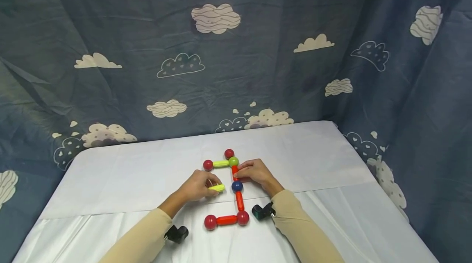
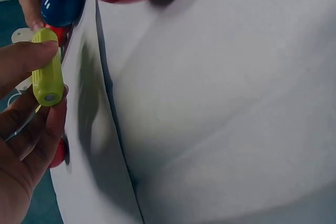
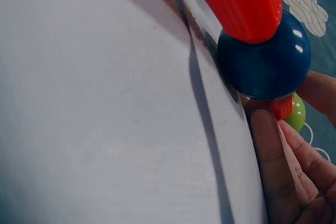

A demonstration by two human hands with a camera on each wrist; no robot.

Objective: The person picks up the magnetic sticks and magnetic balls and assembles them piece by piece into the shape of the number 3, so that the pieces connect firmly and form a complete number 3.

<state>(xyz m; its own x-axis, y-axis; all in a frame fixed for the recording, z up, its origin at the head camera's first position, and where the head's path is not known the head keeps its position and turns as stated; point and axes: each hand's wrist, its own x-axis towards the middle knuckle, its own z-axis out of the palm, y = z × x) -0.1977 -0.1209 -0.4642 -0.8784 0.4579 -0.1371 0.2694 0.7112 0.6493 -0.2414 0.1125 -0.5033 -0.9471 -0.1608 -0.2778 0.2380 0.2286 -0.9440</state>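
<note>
My left hand point(image 1: 198, 186) pinches a yellow-green magnetic rod point(image 1: 216, 188) between thumb and fingers; in the left wrist view a metal disc shows in the end of this rod point(image 2: 48, 72). My right hand point(image 1: 256, 173) grips the upper red rod point(image 1: 234, 172), which runs from a green ball point(image 1: 234, 161) to a blue ball point(image 1: 237, 186). In the right wrist view its fingers sit right by the blue ball point(image 3: 265, 69). From the blue ball, a lower red rod point(image 1: 240, 200) leads to a red ball point(image 1: 243, 218) near the front.
At the front another red rod point(image 1: 226, 220) joins a second red ball point(image 1: 210, 222). Behind, a yellow-green rod point(image 1: 221, 164) links the green ball with a red ball point(image 1: 208, 165); one more red ball point(image 1: 229, 154) sits behind it. White cloth point(image 1: 147, 173) covers the table before a cloud-patterned curtain point(image 1: 254, 70).
</note>
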